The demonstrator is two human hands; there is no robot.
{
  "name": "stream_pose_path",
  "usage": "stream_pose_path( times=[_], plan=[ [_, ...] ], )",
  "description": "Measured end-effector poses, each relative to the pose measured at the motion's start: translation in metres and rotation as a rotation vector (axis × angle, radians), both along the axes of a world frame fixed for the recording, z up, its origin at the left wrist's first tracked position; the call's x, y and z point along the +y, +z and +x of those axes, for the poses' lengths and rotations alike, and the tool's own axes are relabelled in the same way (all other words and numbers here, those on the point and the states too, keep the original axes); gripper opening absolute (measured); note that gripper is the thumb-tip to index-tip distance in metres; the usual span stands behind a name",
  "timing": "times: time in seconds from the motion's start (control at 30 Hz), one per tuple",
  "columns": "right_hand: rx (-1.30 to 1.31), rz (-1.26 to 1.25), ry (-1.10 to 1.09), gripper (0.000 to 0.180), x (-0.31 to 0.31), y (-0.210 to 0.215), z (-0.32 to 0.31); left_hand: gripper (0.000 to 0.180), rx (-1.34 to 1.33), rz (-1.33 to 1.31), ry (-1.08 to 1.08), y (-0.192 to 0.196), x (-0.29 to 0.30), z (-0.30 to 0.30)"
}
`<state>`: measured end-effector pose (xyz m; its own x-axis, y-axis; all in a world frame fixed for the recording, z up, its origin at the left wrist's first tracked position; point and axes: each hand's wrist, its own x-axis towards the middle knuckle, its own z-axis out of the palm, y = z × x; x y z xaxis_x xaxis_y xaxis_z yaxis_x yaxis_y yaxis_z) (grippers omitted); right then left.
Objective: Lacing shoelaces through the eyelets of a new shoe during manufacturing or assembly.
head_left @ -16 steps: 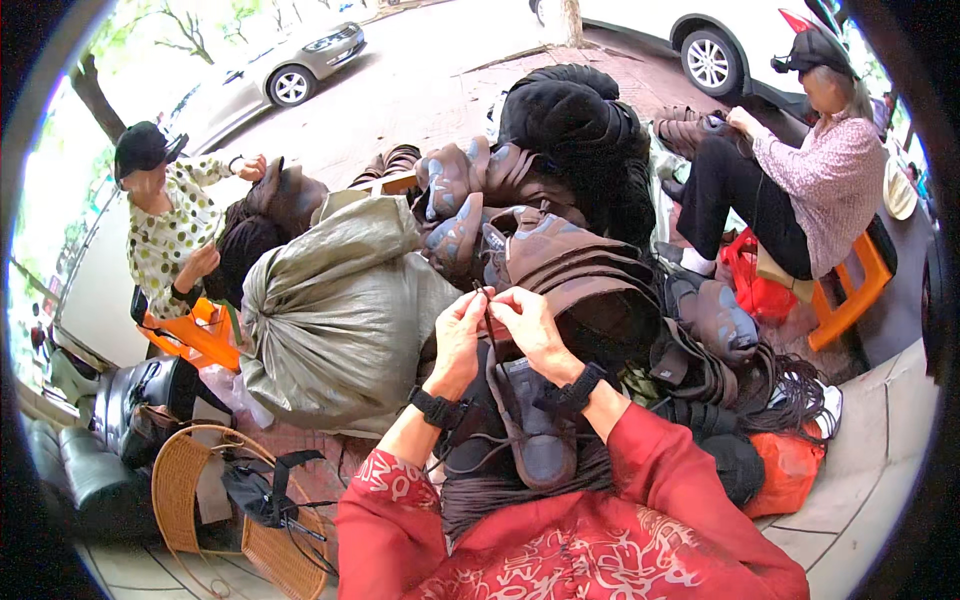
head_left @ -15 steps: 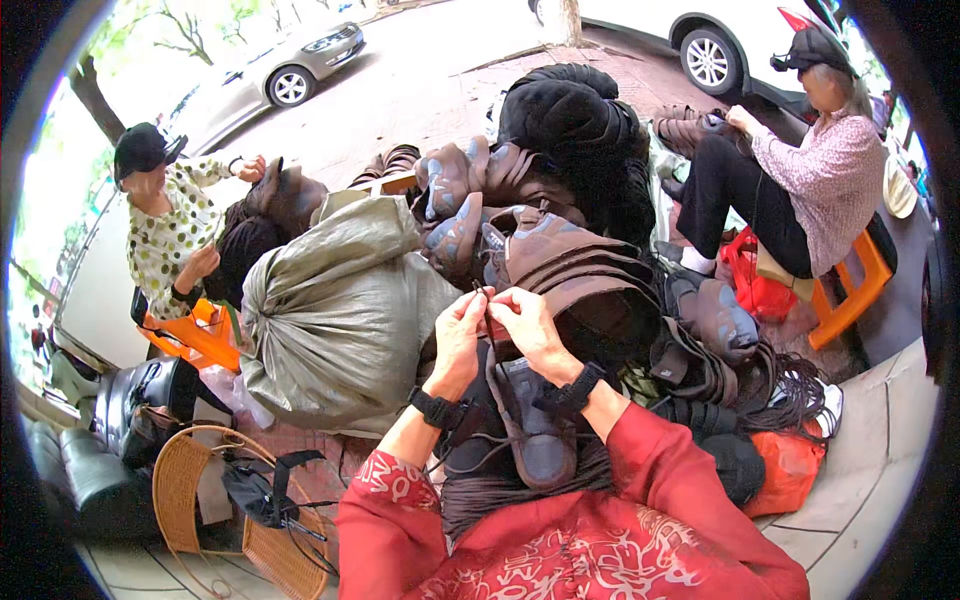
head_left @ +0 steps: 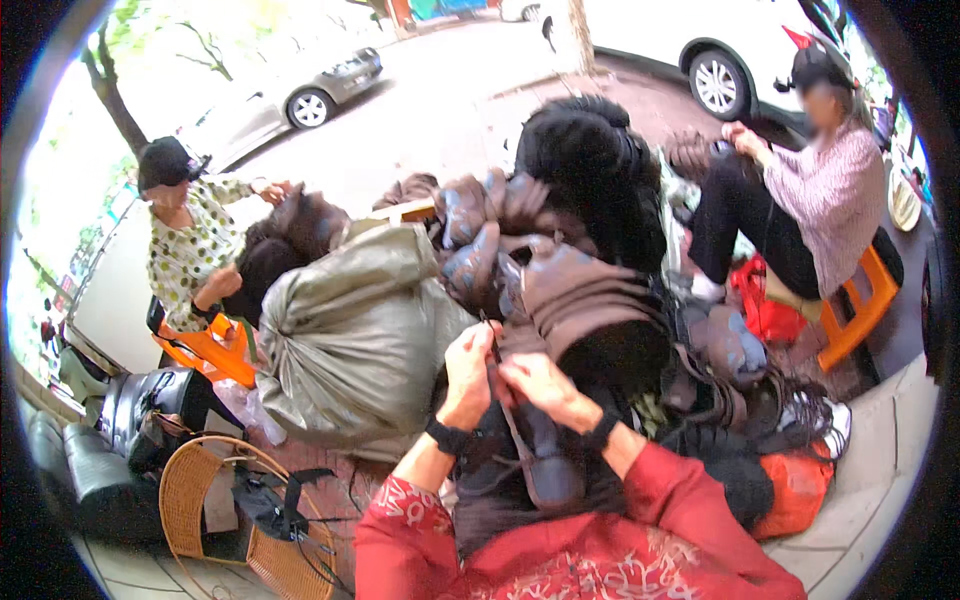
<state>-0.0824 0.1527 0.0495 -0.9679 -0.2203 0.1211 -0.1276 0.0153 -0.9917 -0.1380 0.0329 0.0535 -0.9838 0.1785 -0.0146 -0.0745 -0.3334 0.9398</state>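
Note:
A dark grey and brown shoe upper point(head_left: 552, 478) hangs over my lap, its long narrow edge rising between my hands. My left hand point(head_left: 468, 378) is closed, pinching the top of that edge, where a thin dark tip sticks up past the fingers. Just to the right, my right hand point(head_left: 545, 388) is closed too, its fingertips against the same edge; blur hides what lies between them. Right in front of my hands is a stack of nested brown shoe uppers point(head_left: 600, 300), with more grey-blue patterned uppers point(head_left: 470, 210) heaped behind.
A bulging grey-green sack point(head_left: 350, 350) stands left of my hands. People in caps sit on orange stools at the left point(head_left: 190, 240) and right point(head_left: 830, 200), handling uppers. A wicker chair point(head_left: 195, 500) is at lower left, an orange bag point(head_left: 795, 490) at lower right. Cars stand beyond.
My hands have come down a little and slightly apart, the right one lower. The whole view has shifted, so the surroundings appear farther right and lower.

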Motion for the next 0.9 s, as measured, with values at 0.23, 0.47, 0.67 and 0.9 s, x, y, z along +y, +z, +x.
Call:
stream_pose_path(
  times=[0.23,0.47,0.67,0.9],
  plan=[
    [-0.370,-0.348,0.039,0.022,0.010,-0.021,0.015,0.025,0.735,-0.643,0.105,-0.016,-0.021,0.084],
    [-0.044,-0.076,0.196,0.029,0.004,0.036,0.007,0.040,1.205,-1.104,-0.705,-0.031,-0.034,0.171],
    [0.271,-0.007,-0.144,0.025,0.062,0.144,-0.012,0.047,1.302,-1.145,-0.751,-0.044,-0.032,0.163],
    [0.384,-0.300,-0.259,0.021,0.099,0.250,0.007,0.047,1.250,-1.066,-0.757,-0.043,-0.035,0.175]
  ],
)
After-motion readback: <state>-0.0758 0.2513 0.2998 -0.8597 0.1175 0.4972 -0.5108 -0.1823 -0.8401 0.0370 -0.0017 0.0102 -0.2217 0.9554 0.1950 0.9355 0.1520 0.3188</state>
